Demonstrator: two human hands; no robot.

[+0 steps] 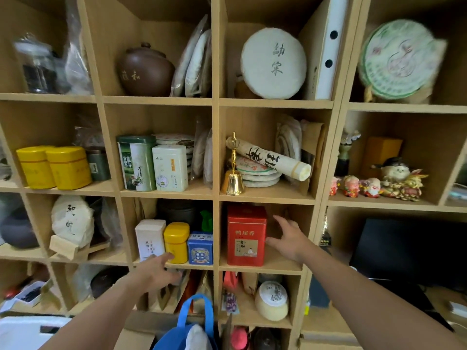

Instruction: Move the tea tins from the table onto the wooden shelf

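The red tea tin (246, 234) stands upright in a compartment of the wooden shelf (216, 152), and serves as the landmark here. Just right of it, in the same compartment, the right hand (286, 238) is spread open, fingers apart, holding nothing and not touching the tin. In the compartment left of the red tin stand a white tin (149, 238), a yellow tin (177, 242) and a small blue tin (201, 248) side by side. The left hand (154, 272) reaches toward that compartment's front edge, fingers extended and empty, its fingertip near the yellow tin. Directly above the red tin, a brass bell (233, 173) shares a compartment with stacked tea cakes (260, 175).
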